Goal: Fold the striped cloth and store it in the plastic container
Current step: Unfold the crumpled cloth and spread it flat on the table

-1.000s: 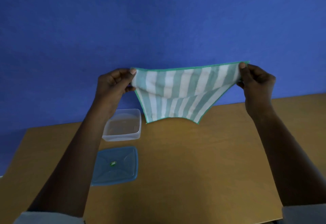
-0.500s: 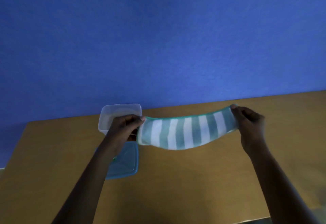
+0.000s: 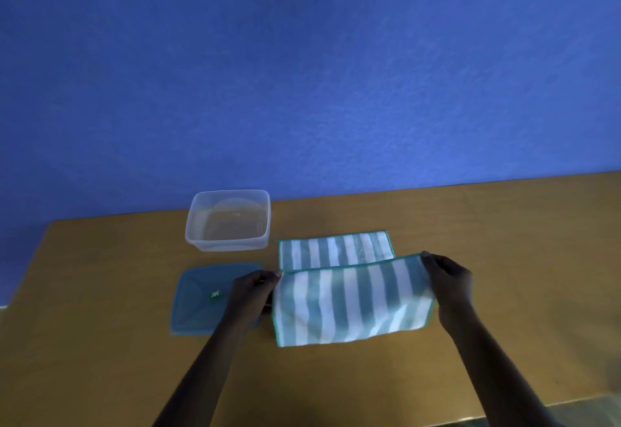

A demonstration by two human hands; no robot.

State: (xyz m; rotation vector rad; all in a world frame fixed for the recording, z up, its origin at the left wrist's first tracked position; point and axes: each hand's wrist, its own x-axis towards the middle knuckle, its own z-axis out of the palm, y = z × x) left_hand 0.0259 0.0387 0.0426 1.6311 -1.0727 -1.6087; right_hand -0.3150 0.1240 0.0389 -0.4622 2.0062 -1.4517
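The teal-and-white striped cloth (image 3: pixel 349 302) lies partly on the wooden table (image 3: pixel 504 258), its far part flat and its near part raised. My left hand (image 3: pixel 252 292) pinches the raised edge's left corner. My right hand (image 3: pixel 448 279) pinches its right corner. The clear plastic container (image 3: pixel 201 242) stands open and empty at the back, left of the cloth. Its blue lid (image 3: pixel 195 305) lies flat in front of it, partly under my left hand.
A blue wall (image 3: pixel 302 74) rises directly behind the table's far edge. The table's left edge runs diagonally at the far left, and its near edge shows at the bottom right.
Both hands came down from in front of the wall to the table with the cloth. Its far part now rests flat on the table.
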